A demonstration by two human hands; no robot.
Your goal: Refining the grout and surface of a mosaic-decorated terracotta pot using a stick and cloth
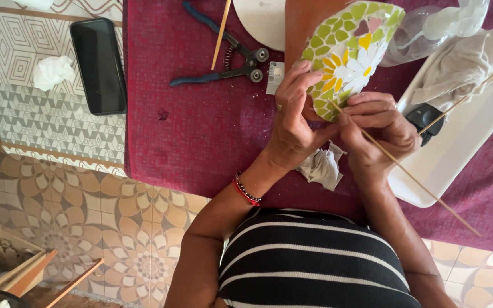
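Head view: left hand point(295, 128) gripping mosaic piece point(346, 54), right hand point(378, 131) pinching thin stick point(406, 171); white tray point(457, 154) with cloth point(466, 63).

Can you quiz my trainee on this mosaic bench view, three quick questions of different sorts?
1. True or false: the right hand holds a thin wooden stick.
2. What does the left hand steady: A) mosaic piece, B) phone, C) nippers?
3. What lies on the cloth below both hands?

Key: 1 true. 2 A. 3 a crumpled white tissue.
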